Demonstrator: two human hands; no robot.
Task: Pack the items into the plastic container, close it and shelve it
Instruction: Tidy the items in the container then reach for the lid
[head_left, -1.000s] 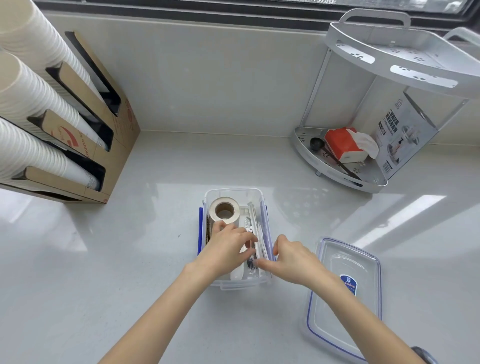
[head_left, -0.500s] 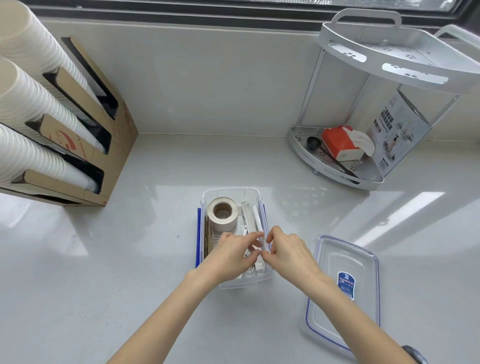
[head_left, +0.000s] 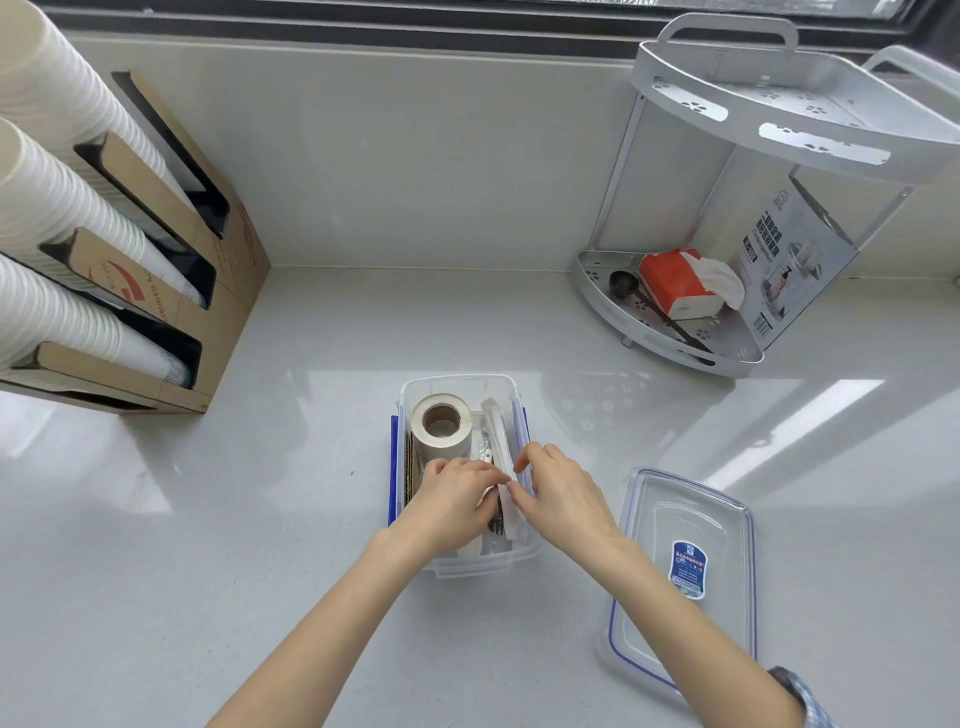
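Note:
A clear plastic container (head_left: 457, 382) with blue side clips stands open on the white counter in front of me. Inside it a roll of beige tape (head_left: 441, 423) stands at the far end, brown cardboard pieces (head_left: 410, 467) line the left wall, and long white wrapped packets (head_left: 497, 431) lie along the right. My left hand (head_left: 454, 501) rests palm down on the packets inside. My right hand (head_left: 558, 491) pinches the edge of a white packet at the container's right wall. The clear lid (head_left: 685, 561), blue-rimmed with a blue label, lies flat to the right.
A white two-tier corner shelf (head_left: 670, 338) stands at the back right, holding a red tissue pack (head_left: 675, 283), a black scoop and a printed box. A cardboard dispenser (head_left: 218, 291) full of stacked white paper cups fills the left side. A wall and window sill run behind.
Both hands have shifted slightly toward the container's far end, fingertips meeting over the white packets. The view has tilted a little. The lid and the shelf have not moved.

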